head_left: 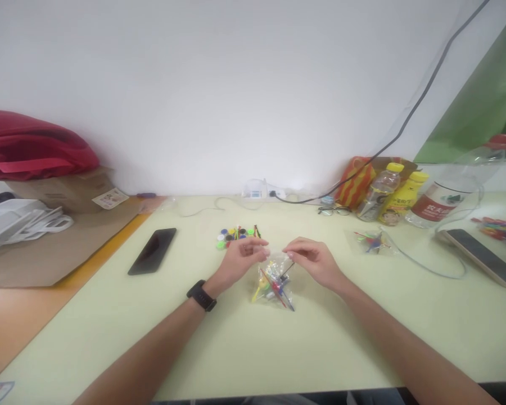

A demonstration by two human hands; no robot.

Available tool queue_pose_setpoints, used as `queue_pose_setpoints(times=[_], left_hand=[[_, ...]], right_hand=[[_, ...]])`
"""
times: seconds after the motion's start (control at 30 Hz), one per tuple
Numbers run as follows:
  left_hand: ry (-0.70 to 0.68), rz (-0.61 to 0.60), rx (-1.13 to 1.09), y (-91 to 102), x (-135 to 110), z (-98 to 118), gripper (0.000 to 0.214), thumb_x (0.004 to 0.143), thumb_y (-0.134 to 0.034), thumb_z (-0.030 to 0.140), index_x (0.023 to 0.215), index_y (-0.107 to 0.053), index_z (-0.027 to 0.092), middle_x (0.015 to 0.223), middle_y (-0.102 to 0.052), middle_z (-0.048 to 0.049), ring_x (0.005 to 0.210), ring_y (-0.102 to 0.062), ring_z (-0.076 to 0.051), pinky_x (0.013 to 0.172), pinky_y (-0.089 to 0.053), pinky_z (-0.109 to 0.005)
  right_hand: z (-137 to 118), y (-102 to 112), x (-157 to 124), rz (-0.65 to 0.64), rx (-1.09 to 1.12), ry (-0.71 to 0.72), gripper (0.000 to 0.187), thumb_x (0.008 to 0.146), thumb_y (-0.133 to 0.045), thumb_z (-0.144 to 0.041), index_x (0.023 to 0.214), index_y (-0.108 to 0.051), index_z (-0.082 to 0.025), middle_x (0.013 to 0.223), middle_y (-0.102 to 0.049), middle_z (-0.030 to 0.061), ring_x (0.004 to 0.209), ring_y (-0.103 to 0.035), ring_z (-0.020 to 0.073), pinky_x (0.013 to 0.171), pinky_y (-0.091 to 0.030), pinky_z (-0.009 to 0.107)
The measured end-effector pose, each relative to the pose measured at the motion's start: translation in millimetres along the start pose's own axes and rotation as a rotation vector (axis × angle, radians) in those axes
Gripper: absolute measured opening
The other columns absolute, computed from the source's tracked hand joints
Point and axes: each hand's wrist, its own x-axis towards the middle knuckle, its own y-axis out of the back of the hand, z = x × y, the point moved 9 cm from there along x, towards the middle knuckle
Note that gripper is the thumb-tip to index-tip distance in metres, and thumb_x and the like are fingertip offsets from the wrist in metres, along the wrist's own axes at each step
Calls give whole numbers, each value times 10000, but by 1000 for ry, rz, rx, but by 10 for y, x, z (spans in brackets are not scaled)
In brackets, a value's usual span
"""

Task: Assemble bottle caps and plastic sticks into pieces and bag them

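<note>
- The left hand [238, 259] pinches one side of the top of a little clear bag [274, 289], its thumb and pointing finger close together.
- The right hand [318, 261] pinches the other side of the top the same way, so the gap in its fingers is small too.
- The bag hangs down between the two hands, just below the fingers and on the near side of them, over the pale bench [341, 349].
- It is see-through, shiny and crinkly, and wider low down than at the top.
- Bright bits [275, 286] show inside: red, yellow, blue and white, with thin sticks poking out to the corners like a star.
- A dark stick slants up close to the right fingers.
- Just past the left fingers is a bunch of small round pieces [225, 239] in many colors.
- Off to the right of the right fingers lies another clear bag [373, 242] with colored bits.
- Well left of the left fingers lies a black phone [153, 251].
</note>
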Motion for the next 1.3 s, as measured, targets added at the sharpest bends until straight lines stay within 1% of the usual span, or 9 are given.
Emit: queue_pose_setpoints(times=[0.1, 0.23, 0.43, 0.57, 0.67, 0.83, 1.07, 1.2, 1.3], left_hand=[[-5, 1, 7, 17, 11, -11, 331, 837, -820, 404, 1013, -773, 128, 846, -764, -95, 771, -715, -182, 750, -577, -291], [-15, -9, -7, 26, 4, 8, 317, 815, -844, 379, 998, -783, 128, 832, -760, -90, 732, -699, -168, 723, -578, -285], [-7, -61, 10, -62, -23, 75, 320, 827, -831, 380, 1039, -780, 146, 855, -751, -72, 732, -681, -154, 704, -565, -261], [-36, -69, 56, -100, -21, 113, 267, 855, -799, 388, 926, -801, 131, 770, -718, -63, 656, -617, -131, 637, -515, -241], [-55, -79, 58, -117, -25, 124, 247, 866, -789, 376, 890, -803, 131, 731, -696, -56, 653, -600, -132, 634, -500, -245], [-69, -116, 77, -146, -37, 135, 241, 869, -788, 377, 864, -812, 137, 728, -709, -59, 653, -606, -138, 634, -496, -251], [0, -167, 79, -22, -5, 39, 283, 884, -769, 422, 910, -830, 147, 832, -790, -110, 686, -668, -163, 674, -538, -276], [9, -180, 98, 7, -10, 52, 298, 889, -763, 429, 905, -824, 137, 846, -791, -122, 706, -679, -172, 698, -553, -287], [19, -175, 72, -25, -22, 71, 310, 886, -771, 416, 1030, -805, 143, 915, -792, -122, 745, -684, -168, 724, -558, -285]], right_hand=[[67, -19, -3, -3, 41, -45, 171, 900, -731, -362, 979, -768, -215, 939, -713, 73, 865, -657, 210, 765, -535, 343], [197, -10, -7, 20, 136, -128, 288, 873, -766, -407, 1093, -713, -229, 907, -690, 38, 825, -651, 189, 736, -541, 324], [236, -21, -11, 21, 99, -158, 287, 847, -780, -459, 973, -753, -203, 895, -734, 55, 793, -659, 192, 738, -535, 333], [188, -42, -21, 23, 106, -146, 295, 833, -791, -458, 970, -755, -199, 882, -738, 55, 808, -667, 195, 747, -535, 331], [165, -69, -33, 22, 101, -163, 325, 832, -789, -462, 1009, -755, -192, 851, -730, 53, 784, -658, 193, 729, -530, 329], [143, -126, -35, -38, 21, -184, 341, 863, -733, -522, 887, -769, -184, 780, -711, 47, 699, -599, 175, 658, -496, 315], [171, -28, -10, -21, -1, -193, 342, 847, -747, -520, 853, -766, -179, 698, -665, 23, 619, -533, 147, 582, -443, 290], [178, -20, -6, -21, 1, -201, 335, 844, -751, -515, 849, -766, -181, 696, -668, 18, 621, -534, 146, 578, -434, 285], [153, -41, -6, -22, -10, -188, 317, 850, -749, -498, 844, -764, -181, 718, -692, 25, 642, -560, 152, 609, -453, 292]])
